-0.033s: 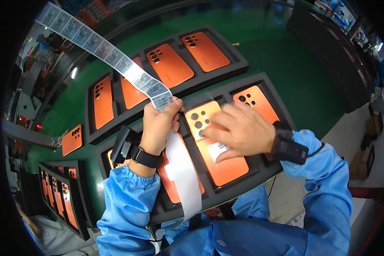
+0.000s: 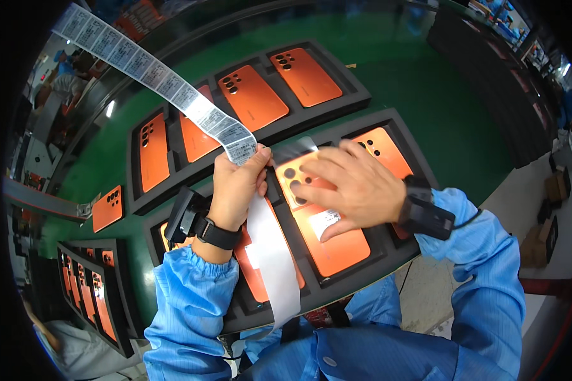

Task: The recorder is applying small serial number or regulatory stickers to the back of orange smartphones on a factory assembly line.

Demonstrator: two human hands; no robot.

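My left hand (image 2: 235, 187) pinches a long strip of printed white labels (image 2: 140, 66) that arches up to the far left. The strip's blank backing (image 2: 274, 260) hangs down over the near black tray (image 2: 397, 257). My right hand (image 2: 353, 187) lies spread and flat on an orange phone back (image 2: 337, 247) in that tray, fingers over its camera holes. A small white label (image 2: 324, 221) sits on this phone just under my palm. More orange phone backs lie in the neighbouring slots. Both wrists carry black strapped devices.
A second black tray (image 2: 356, 101) with several orange phone backs lies farther out on the green belt (image 2: 438, 108). At the lower left stands another tray (image 2: 117, 317) of phones, with a single orange phone (image 2: 108, 208) above it. Dark stacked trays (image 2: 496, 70) line the far right.
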